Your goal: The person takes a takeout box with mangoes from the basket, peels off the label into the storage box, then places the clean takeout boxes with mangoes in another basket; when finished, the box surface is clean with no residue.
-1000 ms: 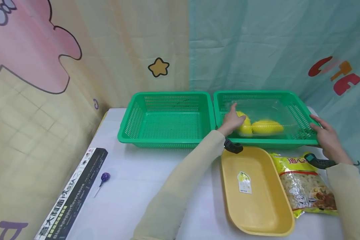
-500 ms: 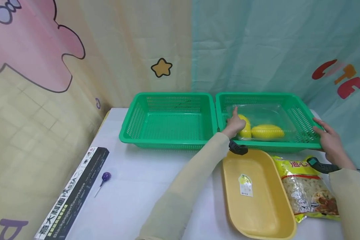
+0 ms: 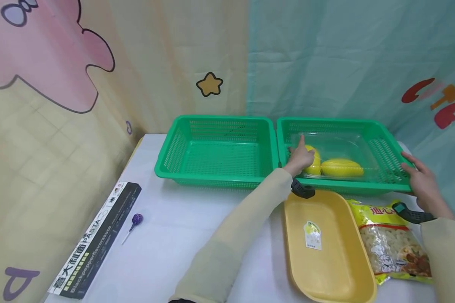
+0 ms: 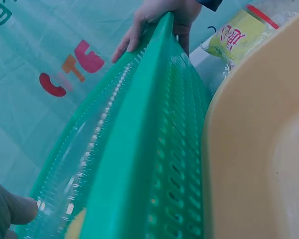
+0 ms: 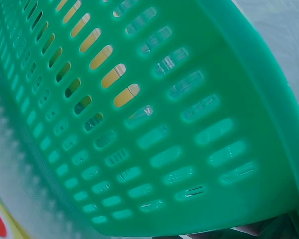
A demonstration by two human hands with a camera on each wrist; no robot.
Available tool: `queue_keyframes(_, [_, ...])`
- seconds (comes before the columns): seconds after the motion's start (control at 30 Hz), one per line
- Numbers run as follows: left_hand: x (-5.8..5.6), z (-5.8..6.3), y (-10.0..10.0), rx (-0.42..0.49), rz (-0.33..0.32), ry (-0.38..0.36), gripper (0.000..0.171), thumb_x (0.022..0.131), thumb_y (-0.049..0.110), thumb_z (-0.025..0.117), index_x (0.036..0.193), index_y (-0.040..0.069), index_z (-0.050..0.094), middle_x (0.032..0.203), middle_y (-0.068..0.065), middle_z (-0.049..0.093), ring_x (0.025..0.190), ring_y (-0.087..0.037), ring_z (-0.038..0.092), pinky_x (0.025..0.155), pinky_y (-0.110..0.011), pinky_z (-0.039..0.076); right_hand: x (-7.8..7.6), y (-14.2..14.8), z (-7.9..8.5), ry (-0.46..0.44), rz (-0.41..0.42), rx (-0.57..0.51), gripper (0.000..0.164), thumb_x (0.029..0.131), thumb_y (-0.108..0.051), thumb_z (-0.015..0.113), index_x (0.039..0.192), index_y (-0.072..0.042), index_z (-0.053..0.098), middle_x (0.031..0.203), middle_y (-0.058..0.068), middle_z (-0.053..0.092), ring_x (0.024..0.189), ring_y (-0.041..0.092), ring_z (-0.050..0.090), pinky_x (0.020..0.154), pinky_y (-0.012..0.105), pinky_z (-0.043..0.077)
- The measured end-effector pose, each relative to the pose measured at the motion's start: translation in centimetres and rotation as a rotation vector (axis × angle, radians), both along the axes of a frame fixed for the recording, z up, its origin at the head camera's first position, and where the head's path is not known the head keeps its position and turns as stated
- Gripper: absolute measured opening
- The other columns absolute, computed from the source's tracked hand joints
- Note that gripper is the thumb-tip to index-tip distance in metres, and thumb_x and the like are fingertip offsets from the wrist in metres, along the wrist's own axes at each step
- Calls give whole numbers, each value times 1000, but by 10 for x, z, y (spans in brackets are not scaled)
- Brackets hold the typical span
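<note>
In the head view, a clear plastic box (image 3: 345, 145) with two yellow, ridged, lemon-like pieces (image 3: 342, 167) under it or inside it sits in the right green basket (image 3: 345, 185). My left hand (image 3: 301, 159) holds the box's left end, index finger pointing away and thumb on the plastic. The left wrist view shows that thumb (image 4: 22, 209) against the box's edge. At the basket's right end, my right hand (image 3: 424, 181) grips the rim, with fingers on both sides of it in the left wrist view. The right wrist view shows mostly the basket's slotted wall (image 5: 154, 119).
Left of it stands another green basket (image 3: 216, 179). In front are a yellow tray (image 3: 333, 261) with a sticker and a pasta bag (image 3: 390, 244). A purple lollipop (image 3: 137, 219) and a long pasta box (image 3: 98, 240) lie on the left. A printed curtain (image 3: 288, 63) hangs behind.
The clear box has come down slightly lower in the right basket, with my left hand still at its left end. My right hand stays on the rim. The head view has shifted a little.
</note>
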State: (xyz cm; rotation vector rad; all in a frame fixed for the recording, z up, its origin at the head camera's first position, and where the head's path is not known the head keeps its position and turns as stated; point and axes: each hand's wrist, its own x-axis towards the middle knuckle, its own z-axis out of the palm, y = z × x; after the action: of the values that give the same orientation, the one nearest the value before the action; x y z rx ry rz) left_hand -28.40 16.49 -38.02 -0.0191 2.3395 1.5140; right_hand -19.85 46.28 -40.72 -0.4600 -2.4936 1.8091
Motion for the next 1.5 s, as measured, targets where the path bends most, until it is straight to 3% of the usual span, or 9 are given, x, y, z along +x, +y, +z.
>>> queue_keyframes(0.13, [9,14,-5,-126,-40,98,65,99,34,49,153,32,12,156,-5,17,131,-15,38,70,-29,49,-7,3,-4,-5,-1,-11,55,96,-46,44,148,-42,25,96,-12,45,56,9,58,49,28,51])
queue_keyframes(0.27, [25,28,-18,-180,-143,234,57,99,35,50,150,25,27,152,0,27,141,-15,15,107,-35,30,-11,9,-12,6,-10,66,52,96,-48,41,146,-46,26,107,-16,43,53,8,56,48,27,50])
queue_keyframes(0.6, [73,43,-72,-17,-438,559,30,99,24,50,126,15,61,120,5,61,99,-8,56,76,-16,42,5,41,-38,24,-108,270,48,100,-48,30,145,-50,17,114,0,42,50,11,56,41,39,49])
queue_keyframes(0.77, [91,31,-116,15,-437,619,25,97,20,54,116,11,66,113,6,64,100,-5,56,78,-14,45,13,33,-33,15,-123,286,49,101,-43,27,148,-45,14,136,23,33,49,13,57,43,37,51])
queue_keyframes(0.93, [117,9,-176,-33,-395,601,23,96,21,56,112,11,68,102,7,66,89,-3,58,74,-19,49,14,28,-32,-1,-126,261,50,100,-44,32,148,-45,18,153,22,11,54,10,55,45,30,50])
queue_keyframes(1.1, [143,-13,-235,-92,-355,572,21,95,22,58,109,11,69,94,10,65,83,-6,58,69,-24,51,23,6,-8,11,-134,332,51,100,-39,36,150,-36,23,130,20,40,56,8,43,47,29,39])
queue_keyframes(1.23, [160,-26,-267,-162,-375,536,22,97,26,56,110,15,69,94,14,64,82,-4,57,69,-24,50,12,15,-18,18,-230,517,53,99,-43,34,150,-25,31,101,14,47,59,12,42,47,35,38])
queue_keyframes(1.33, [168,-31,-285,-246,-376,554,22,97,27,56,111,17,69,96,16,63,84,-3,57,71,-26,51,-3,32,-35,9,-325,650,55,99,-42,32,148,-16,35,126,23,47,91,25,54,66,45,45])
queue_keyframes(1.5, [170,-29,-306,-384,-319,692,19,94,26,60,111,20,69,103,14,64,97,-5,59,80,-31,52,-13,45,-50,229,-303,783,52,99,-34,37,144,-9,41,142,26,36,127,45,32,95,64,26])
